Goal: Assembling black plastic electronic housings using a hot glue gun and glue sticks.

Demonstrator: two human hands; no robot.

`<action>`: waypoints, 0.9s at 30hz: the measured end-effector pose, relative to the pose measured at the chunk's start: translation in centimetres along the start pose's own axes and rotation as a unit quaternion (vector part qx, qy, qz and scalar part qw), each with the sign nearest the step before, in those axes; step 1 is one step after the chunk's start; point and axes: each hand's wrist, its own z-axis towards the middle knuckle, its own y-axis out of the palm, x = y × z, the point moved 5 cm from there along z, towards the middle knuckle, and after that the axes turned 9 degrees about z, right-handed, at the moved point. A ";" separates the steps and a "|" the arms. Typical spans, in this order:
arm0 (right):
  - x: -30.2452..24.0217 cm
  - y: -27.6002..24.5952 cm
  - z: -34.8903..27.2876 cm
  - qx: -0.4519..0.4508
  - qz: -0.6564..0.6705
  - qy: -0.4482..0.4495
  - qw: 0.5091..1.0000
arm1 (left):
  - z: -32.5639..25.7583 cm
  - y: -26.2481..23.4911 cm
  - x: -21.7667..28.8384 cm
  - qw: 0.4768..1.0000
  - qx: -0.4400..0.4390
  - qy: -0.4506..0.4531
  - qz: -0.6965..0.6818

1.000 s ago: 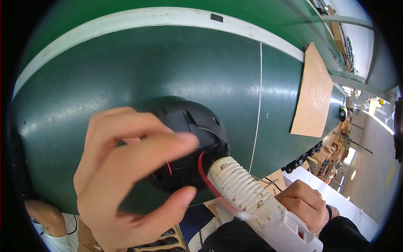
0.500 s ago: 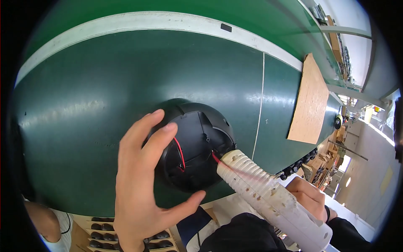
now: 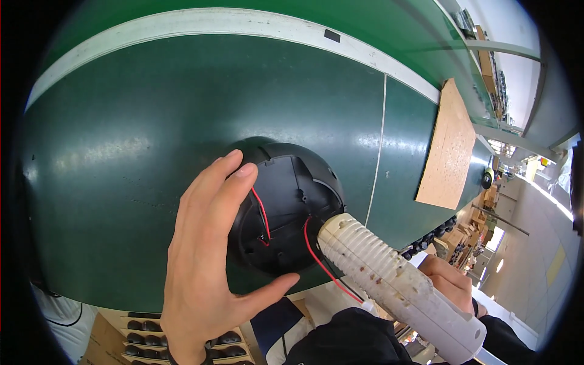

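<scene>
A round black plastic housing point(image 3: 289, 188), its hollow inside facing up, rests on the green tabletop. My left hand point(image 3: 210, 243) curves around its left side, fingers at the rim and thumb at the near edge. Inside run thin red and black wires point(image 3: 261, 210). Another red wire point(image 3: 321, 263) with a black one leads out over the near rim to a small white connector point(image 3: 368, 306). My right hand point(image 3: 447, 277) is closed around a white gun-shaped tool with a ribbed, stained barrel, seemingly a glue gun point(image 3: 395, 277). Its front end is at the housing's right rim; the barrel hides the grip.
A tan board point(image 3: 447, 149) lies at the right of the green table point(image 3: 121, 213). Several black round parts point(image 3: 429, 237) line the right edge. Below the near edge, trays point(image 3: 143, 337) hold dark rounded pieces. A pale rail point(image 3: 243, 21) borders the far side.
The red wire and its connector now hang clear below the barrel; before, the wire crossed in a blur over it. Both hands keep nearly the same positions around the housing and tool.
</scene>
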 end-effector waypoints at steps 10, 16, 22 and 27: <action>-0.2 0.1 -0.1 -0.001 -0.012 0.007 1.000 | -0.1 0.0 -0.1 1.000 0.002 -0.007 0.002; -0.8 0.2 -0.3 -0.013 -0.029 0.007 0.999 | 0.0 0.2 0.2 1.000 -0.011 -0.010 0.012; -3.1 -1.9 0.0 -0.061 -0.037 0.051 0.996 | -0.5 1.7 0.5 0.996 -0.006 -0.067 0.053; -3.3 -3.1 -2.7 0.063 0.088 0.180 0.978 | -2.1 1.6 1.2 0.994 0.041 -0.096 0.045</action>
